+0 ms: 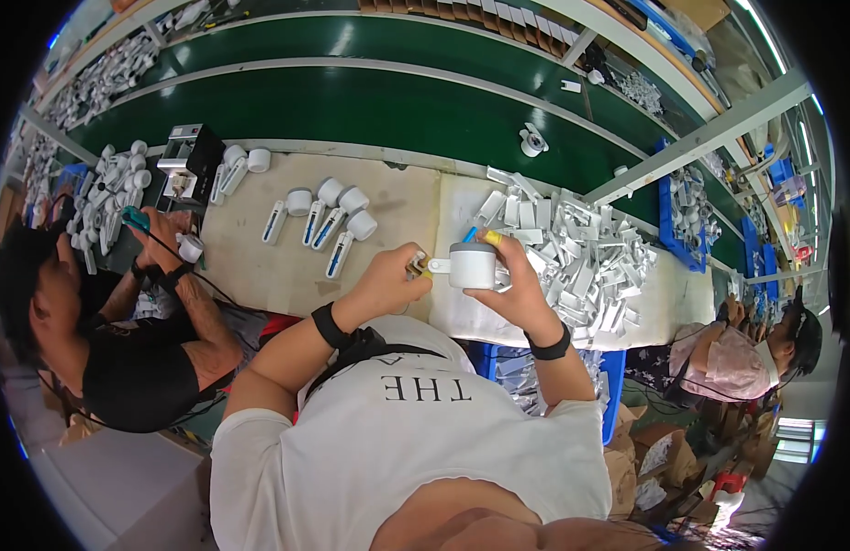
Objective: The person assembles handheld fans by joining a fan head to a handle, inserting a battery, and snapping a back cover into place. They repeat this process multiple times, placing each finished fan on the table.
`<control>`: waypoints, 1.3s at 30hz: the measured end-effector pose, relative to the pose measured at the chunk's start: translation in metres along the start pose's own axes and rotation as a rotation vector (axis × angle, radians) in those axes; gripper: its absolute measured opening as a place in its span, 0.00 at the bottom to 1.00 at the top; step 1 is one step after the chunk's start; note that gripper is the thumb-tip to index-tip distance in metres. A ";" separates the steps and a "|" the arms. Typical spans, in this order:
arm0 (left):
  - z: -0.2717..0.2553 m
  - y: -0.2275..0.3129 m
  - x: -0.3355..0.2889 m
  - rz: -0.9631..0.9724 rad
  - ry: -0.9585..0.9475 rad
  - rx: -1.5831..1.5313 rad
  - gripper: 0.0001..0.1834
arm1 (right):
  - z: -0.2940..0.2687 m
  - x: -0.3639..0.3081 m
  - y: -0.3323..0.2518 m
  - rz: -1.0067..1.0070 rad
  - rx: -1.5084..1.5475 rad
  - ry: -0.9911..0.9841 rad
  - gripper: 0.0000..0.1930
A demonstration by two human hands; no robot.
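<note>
My right hand (519, 292) is closed round a white round cup-shaped head (472, 266) with a grey rim, held over the front of the worktable. A narrow white tab (439, 265) sticks out from its left side. My left hand (388, 286) is closed in a pinch at the end of that tab; what lies between its fingers is too small to make out. Yellow tape wraps a finger of my right hand, and a bit of blue (470, 235) shows beside it. Left of my hands lie several white handles (340, 255) with blue strips, joined to grey-rimmed heads (361, 225).
A large heap of white plastic parts (581, 262) covers the table to my right. A blue crate (614, 390) stands below the front edge. A green conveyor (370, 101) runs behind, carrying a white part (532, 140). Co-workers sit left (122, 358) and right (723, 363); a small black machine (188, 165) stands far left.
</note>
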State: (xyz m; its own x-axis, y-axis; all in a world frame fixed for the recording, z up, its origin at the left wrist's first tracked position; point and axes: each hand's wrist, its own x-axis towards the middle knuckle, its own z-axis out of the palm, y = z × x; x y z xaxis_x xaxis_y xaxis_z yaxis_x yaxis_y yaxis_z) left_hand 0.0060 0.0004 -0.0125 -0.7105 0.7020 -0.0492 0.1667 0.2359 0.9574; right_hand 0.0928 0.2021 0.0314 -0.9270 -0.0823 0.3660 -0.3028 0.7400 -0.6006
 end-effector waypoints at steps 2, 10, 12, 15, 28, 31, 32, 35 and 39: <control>-0.001 0.010 0.001 -0.154 -0.174 -0.173 0.09 | -0.010 0.005 0.002 0.126 0.442 -0.137 0.33; 0.004 0.018 0.002 -0.232 -0.322 -0.347 0.12 | -0.032 0.048 0.009 0.042 0.364 -0.483 0.23; 0.004 0.014 0.005 -0.259 -0.279 -0.358 0.13 | -0.036 0.055 -0.001 0.097 0.343 -0.518 0.23; 0.004 0.010 0.007 -0.291 -0.231 -0.369 0.14 | -0.033 0.054 -0.012 0.191 0.254 -0.492 0.23; 0.007 -0.001 0.027 -0.350 -0.295 -0.371 0.09 | -0.003 0.064 0.049 0.109 0.366 -0.463 0.21; 0.009 -0.011 0.032 -0.388 -0.286 -0.547 0.07 | 0.017 0.058 0.064 0.158 0.445 -0.339 0.20; 0.009 -0.013 0.033 -0.383 -0.268 -0.627 0.07 | 0.022 0.052 0.074 0.181 0.444 -0.325 0.20; 0.006 -0.023 0.040 -0.401 -0.168 -0.805 0.09 | 0.027 0.045 0.106 0.599 0.861 -0.191 0.17; -0.005 -0.037 0.052 -0.309 -0.002 -0.913 0.19 | 0.062 -0.005 0.155 0.473 -0.138 -0.294 0.16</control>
State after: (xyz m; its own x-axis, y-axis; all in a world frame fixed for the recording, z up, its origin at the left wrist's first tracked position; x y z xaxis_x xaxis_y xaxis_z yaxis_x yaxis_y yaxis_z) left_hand -0.0400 0.0249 -0.0489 -0.6324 0.6978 -0.3363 -0.6247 -0.2026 0.7541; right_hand 0.0371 0.2754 -0.1079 -0.9832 0.1109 -0.1451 0.1730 0.8201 -0.5455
